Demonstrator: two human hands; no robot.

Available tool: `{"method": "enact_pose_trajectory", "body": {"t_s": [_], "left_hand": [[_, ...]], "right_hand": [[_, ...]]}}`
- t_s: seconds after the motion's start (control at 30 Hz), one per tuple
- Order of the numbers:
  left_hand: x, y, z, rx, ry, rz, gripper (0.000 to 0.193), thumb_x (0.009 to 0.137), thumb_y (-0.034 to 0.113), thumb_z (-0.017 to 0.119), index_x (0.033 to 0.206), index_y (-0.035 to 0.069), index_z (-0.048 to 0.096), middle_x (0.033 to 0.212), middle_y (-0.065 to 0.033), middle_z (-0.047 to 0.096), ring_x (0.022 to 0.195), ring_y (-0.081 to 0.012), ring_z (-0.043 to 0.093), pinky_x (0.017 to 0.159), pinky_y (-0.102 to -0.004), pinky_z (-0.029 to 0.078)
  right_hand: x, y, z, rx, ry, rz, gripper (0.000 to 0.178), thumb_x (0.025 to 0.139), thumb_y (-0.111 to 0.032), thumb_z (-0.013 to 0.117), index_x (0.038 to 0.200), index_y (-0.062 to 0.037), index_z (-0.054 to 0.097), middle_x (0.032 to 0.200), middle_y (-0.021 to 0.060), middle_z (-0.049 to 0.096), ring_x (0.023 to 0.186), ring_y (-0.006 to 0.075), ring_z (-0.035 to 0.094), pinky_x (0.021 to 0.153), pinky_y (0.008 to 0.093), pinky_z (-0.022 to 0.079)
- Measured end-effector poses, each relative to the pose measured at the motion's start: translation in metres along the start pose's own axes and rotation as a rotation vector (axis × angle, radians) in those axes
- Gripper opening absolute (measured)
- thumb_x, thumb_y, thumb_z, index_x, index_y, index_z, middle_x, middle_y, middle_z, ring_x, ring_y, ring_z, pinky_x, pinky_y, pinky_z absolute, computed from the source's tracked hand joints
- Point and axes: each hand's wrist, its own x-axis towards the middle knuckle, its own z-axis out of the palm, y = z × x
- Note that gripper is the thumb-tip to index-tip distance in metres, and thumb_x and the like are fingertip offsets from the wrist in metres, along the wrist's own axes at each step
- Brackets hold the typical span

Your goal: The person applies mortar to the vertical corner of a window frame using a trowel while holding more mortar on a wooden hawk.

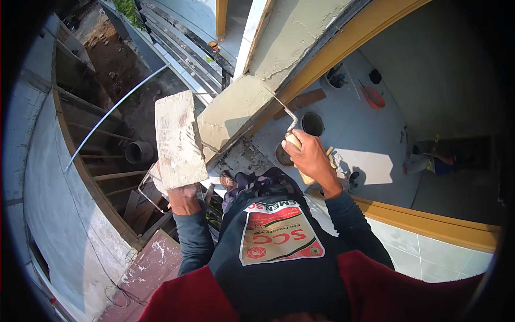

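My left hand [183, 194] is closed round the underside of a plasterer's hawk [178, 134], a pale rectangular board smeared with mortar. Most of its fingers are hidden beneath the board. In my right hand [313, 156] is a trowel [293, 119] with a wooden handle and a cranked metal neck. Its thin blade appears edge-on against the plastered wall end [236, 104], where the grey-beige coat shows cracks and ragged edges. The hawk's right edge is close beside this plastered section.
A yellow-brown frame [370, 32] runs along the plaster. Mortar buckets [312, 124] and an orange basin [373, 97] stand on the tiled floor to the right, with a partly seen person [444, 163] farther off. Leftward are a drop, a grey bucket [139, 152] and a pale pipe [115, 110].
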Motion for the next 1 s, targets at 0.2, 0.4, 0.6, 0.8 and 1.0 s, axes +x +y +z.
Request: {"method": "enact_pose_trajectory", "body": {"t_s": [0.2,0.4,0.6,0.8,1.0], "left_hand": [[0.008,-0.007,0.019,0.12,0.061,-0.015,0.045,0.098,0.029,0.044,0.131,0.0,0.051,0.122,-0.0183,0.062,0.095,-0.0335,0.065,0.071,-0.0425,0.056],[0.007,-0.004,0.022,0.487,-0.107,0.039,0.04,0.091,0.009,0.059,0.128,-0.004,0.052,0.12,-0.0139,0.065,0.103,-0.0204,0.067,0.084,-0.0315,0.056],[0.009,-0.007,0.009,1.64,-0.237,0.549,0.038,0.094,0.016,0.056,0.127,-0.002,0.054,0.119,-0.013,0.066,0.106,-0.0219,0.066,0.087,-0.0325,0.055],[0.013,-0.013,-0.002,0.305,-0.125,0.003,0.039,0.103,0.023,0.038,0.13,-0.001,0.053,0.124,-0.0137,0.064,0.107,-0.0239,0.066,0.089,-0.0366,0.056],[0.006,-0.006,0.007,0.118,-0.025,-0.043,0.039,0.101,0.021,0.039,0.131,-0.001,0.053,0.124,-0.0138,0.064,0.108,-0.0243,0.066,0.09,-0.0371,0.056]], "right_hand": [[0.022,-0.006,-0.013,-0.048,0.071,0.02,0.033,0.092,-0.021,0.066,0.106,0.0077,0.06,0.069,0.0097,0.06,0.053,0.0122,0.057,0.047,0.0284,0.048],[-0.018,-0.081,-0.07,0.121,0.303,0.067,0.036,0.089,-0.018,0.069,0.111,0.0096,0.061,0.078,0.0172,0.065,0.066,0.0213,0.061,0.066,0.0348,0.05],[-0.026,-0.094,-0.08,0.054,0.513,-0.185,0.035,0.09,-0.013,0.068,0.117,0.0078,0.062,0.08,0.0079,0.063,0.059,0.0106,0.055,0.054,0.0276,0.045],[-0.01,-0.058,-0.044,0.201,0.209,-0.097,0.036,0.092,-0.016,0.066,0.118,0.0084,0.06,0.078,0.0089,0.063,0.061,0.0114,0.058,0.056,0.0278,0.048],[0.018,-0.012,0.001,-0.058,0.125,-0.179,0.025,0.089,-0.017,0.065,0.09,0.0064,0.055,0.082,0.0307,0.059,0.079,0.0506,0.056,0.066,0.0452,0.047]]}}
